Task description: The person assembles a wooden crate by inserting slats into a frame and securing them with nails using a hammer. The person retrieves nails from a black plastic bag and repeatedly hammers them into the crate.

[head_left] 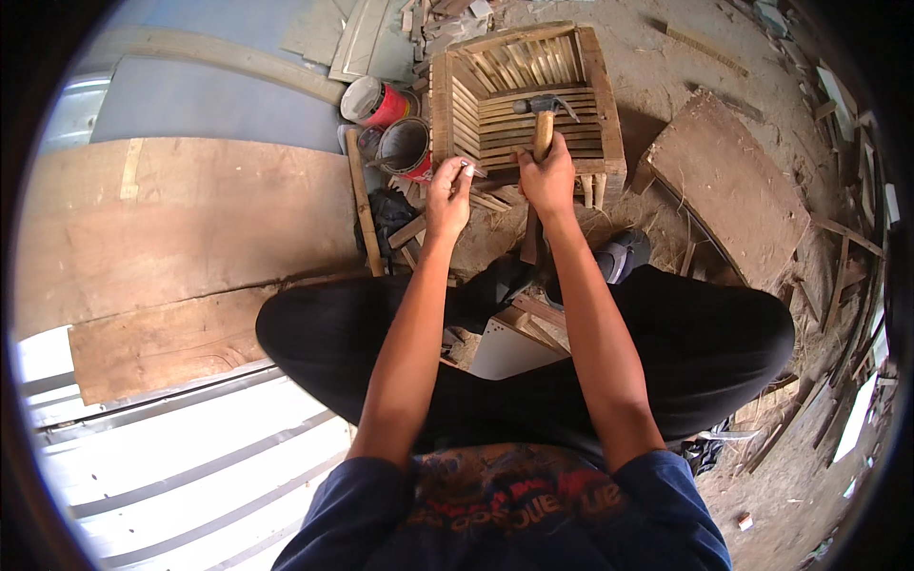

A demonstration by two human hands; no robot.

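Observation:
My right hand [548, 179] is wrapped round the wooden handle of a claw hammer [544, 133]. The hammer's dark metal head is raised over a slatted wooden crate [601, 86], which lies beyond my hands with its hollow inside facing up. At the crate's near left corner, my left hand [447, 198] is closed in a pinch. A small, pale, thin thing shows at its fingertips, too small to name. Loose thin slats stick out beside that corner, below the crate's near edge.
Left of the crate stand a red paint bucket [381, 101] and a dark open bucket [404, 145]. A wooden board [733, 181] lies at the right. Large plywood sheets [190, 219] cover the left side. Wood scraps lie between my bent legs, near a white panel [509, 352].

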